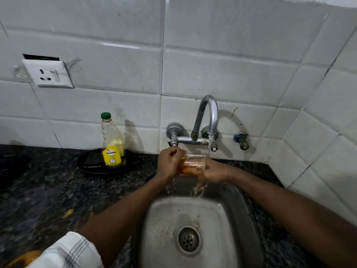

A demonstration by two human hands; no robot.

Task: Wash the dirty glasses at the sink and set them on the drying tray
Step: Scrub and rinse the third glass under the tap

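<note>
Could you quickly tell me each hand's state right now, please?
Left hand: gripping one end of the glass.
Right hand: holding the glass under the tap.

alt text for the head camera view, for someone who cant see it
A person's left hand and right hand hold a clear glass on its side under a running tap, water spilling into the steel sink. To their left, a yellow-labelled bottle stands on a black plate on the counter.

The wall (116, 31) facing me is glossy white tile with dark grout lines, and it catches a streak of light (119, 45). A white socket plate (49, 73) sits on it at my left. At my right a second tiled wall (328, 122) meets it in a corner. Below runs the dark speckled stone counter (38, 190).
</note>
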